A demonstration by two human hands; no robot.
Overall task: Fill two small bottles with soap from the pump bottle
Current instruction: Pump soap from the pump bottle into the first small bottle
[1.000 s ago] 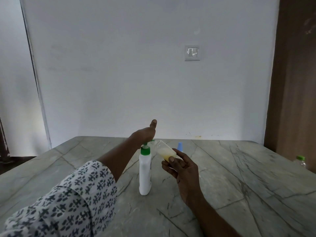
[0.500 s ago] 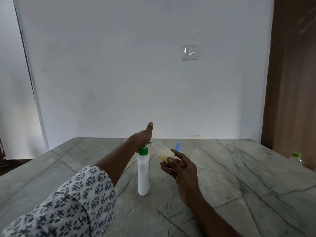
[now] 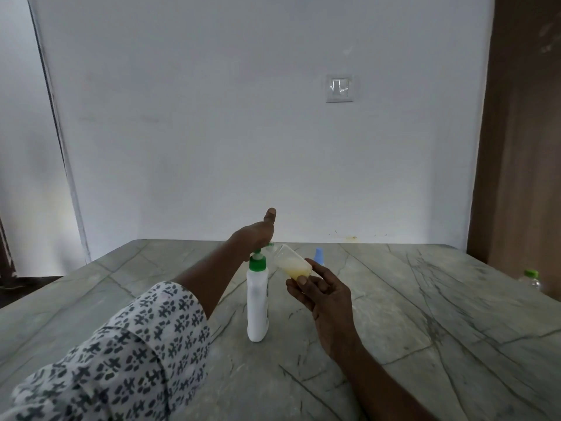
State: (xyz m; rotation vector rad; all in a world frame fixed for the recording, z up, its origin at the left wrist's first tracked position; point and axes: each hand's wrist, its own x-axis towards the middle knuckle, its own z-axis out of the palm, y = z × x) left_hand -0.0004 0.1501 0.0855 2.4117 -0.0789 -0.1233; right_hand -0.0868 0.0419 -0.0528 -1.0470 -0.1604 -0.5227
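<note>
Grey-green veined stone: the table (image 3: pixel 425 314) fills the lower half of my head view, white wall behind it.

- Pump bottle (image 3: pixel 257 302): white body, green collar, upright on the table near the centre.
- Left hand (image 3: pixel 254 236): laid over the pump head, pressing on it from above. Thumb sticks up free. It clasps nothing that I can make out; the fingers past the head are hidden from me. Patterned sleeve (image 3: pixel 121 360) pushed up the forearm.
- Right hand (image 3: pixel 321 291): holds the small clear bottle (image 3: pixel 293 264) by its base, thumb and fingers curled round it, off the table, just right of the pump bottle.
- The small clear bottle is tilted, open mouth up and to the left, right at the green nozzle (image 3: pixel 269 245). Pale yellowish soap is pooled in its lower end.
- A second small bottle, blue-topped (image 3: pixel 318 256), stands on the table beyond the right hand, partly hidden by it.
- A green-capped clear bottle (image 3: pixel 529 278) at the table's far right edge, well apart.
- Wall switch (image 3: pixel 339 88) above; brown wooden panel (image 3: pixel 522 147) on the right.
</note>
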